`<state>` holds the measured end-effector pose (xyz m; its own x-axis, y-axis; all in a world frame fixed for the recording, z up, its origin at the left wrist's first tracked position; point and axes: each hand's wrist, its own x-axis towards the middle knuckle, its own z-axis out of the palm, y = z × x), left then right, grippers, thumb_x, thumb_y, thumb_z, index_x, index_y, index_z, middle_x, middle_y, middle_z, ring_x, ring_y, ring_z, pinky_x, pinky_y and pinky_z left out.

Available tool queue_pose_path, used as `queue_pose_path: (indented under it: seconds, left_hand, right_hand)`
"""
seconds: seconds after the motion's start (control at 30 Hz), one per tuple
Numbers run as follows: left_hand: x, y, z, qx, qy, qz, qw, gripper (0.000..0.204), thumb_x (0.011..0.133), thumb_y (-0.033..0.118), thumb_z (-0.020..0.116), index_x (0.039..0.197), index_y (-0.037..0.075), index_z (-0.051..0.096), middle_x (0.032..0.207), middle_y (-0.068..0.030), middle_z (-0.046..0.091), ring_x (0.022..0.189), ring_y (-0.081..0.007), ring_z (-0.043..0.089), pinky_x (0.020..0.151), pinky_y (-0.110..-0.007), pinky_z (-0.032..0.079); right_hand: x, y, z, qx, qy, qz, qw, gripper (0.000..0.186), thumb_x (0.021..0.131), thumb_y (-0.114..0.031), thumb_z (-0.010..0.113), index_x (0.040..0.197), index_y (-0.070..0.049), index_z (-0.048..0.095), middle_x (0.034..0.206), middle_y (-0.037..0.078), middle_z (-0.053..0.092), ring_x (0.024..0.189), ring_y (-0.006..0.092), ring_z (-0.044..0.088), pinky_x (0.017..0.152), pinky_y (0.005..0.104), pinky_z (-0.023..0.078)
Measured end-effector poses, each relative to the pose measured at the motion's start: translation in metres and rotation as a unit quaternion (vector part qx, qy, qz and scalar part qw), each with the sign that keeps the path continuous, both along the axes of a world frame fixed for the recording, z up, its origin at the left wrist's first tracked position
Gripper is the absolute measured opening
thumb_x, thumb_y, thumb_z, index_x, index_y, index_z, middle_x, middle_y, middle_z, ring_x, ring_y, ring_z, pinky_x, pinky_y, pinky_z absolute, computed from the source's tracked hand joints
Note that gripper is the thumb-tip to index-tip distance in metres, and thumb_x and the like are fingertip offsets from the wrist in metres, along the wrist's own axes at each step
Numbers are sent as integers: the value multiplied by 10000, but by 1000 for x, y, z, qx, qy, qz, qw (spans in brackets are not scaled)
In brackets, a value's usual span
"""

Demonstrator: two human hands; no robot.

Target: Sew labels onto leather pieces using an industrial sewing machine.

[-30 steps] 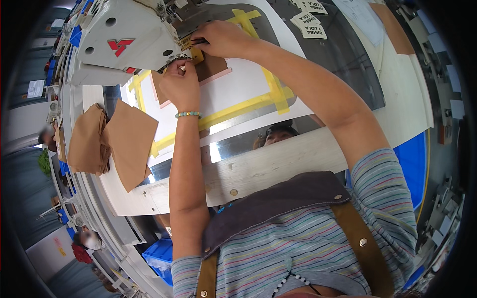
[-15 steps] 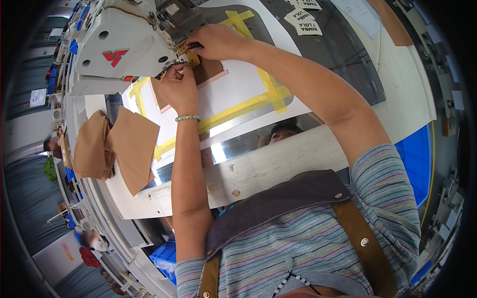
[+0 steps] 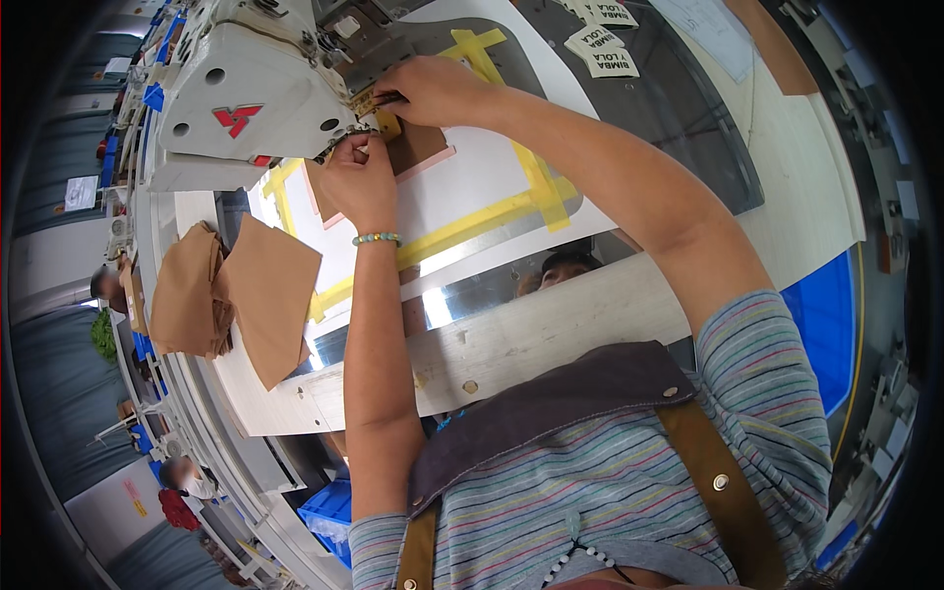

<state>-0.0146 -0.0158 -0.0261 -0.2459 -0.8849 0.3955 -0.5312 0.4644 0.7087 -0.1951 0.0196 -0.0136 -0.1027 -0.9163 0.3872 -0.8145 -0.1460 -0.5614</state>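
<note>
Beside the right lower corner of the white sewing machine head (image 3: pixel 246 118) lies the brown panel (image 3: pixel 421 144), partly hidden by the hands, with a pink strip (image 3: pixel 433 160) showing along its edge. The left hand (image 3: pixel 361 185) is curled nearly closed just below that corner of the machine head, fingertips bunched together; whether they pinch anything cannot be told. The right hand (image 3: pixel 433 90) bends in from the right of the machine head, fingers mostly closed on a thin dark tool (image 3: pixel 391 97), perhaps for reaching where fingertips would not fit. Having the hands on two sides of the panel probably keeps it from twisting. Right of and below the machine head, yellow tape (image 3: pixel 462 225) frames a white sheet (image 3: pixel 457 187), presumably to hold it flat. A stack of brown pieces (image 3: pixel 187 295) and a lone brown piece (image 3: pixel 270 300) rest below the machine head, seemingly for easy reach, while cream labels (image 3: pixel 608 57) sit well to its right, likely clear of the work
</note>
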Motion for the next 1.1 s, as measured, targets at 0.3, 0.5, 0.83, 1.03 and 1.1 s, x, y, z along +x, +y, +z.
queue_pose_path:
  seconds: [0.3,0.5,0.83,1.03,1.1]
  left_hand:
    - [-2,3,5,4,-7,9,1000,193,838,185,743,836,-7,762,561,-77,614,505,-177,547,549,-367,437]
    - [-1,2,5,-8,-9,9,1000,189,839,182,745,835,-6,763,565,-75,614,505,-174,547,551,-361,440]
    - [-2,6,6,-26,11,1,1000,151,861,130,712,860,-6,777,516,8,562,471,-56,438,497,-284,343]
    - [-1,7,9,-10,7,10,1000,178,860,168,746,847,-9,764,546,-58,575,494,-145,491,532,-355,404]
    - [-1,9,9,-6,3,14,1000,166,862,162,745,857,-1,772,538,-52,574,486,-140,487,529,-351,402]
  right_hand:
    - [-1,2,0,0,-1,0,1000,224,903,-219,683,1091,-118,750,1052,110,738,998,339,691,859,445,555]
    - [0,1,1,1,-3,2,1000,215,898,-215,686,1078,-116,752,1044,115,738,987,339,693,854,445,556]
    - [-3,-1,-3,-19,6,6,1000,248,885,-249,677,1091,-142,763,986,118,755,965,336,712,840,462,575]
    - [-1,2,3,9,-4,2,1000,229,900,-224,693,1100,-124,747,1056,121,738,996,346,693,860,452,557]
    - [-1,2,3,9,-4,3,1000,230,901,-224,695,1102,-124,747,1060,119,738,998,345,692,861,452,556]
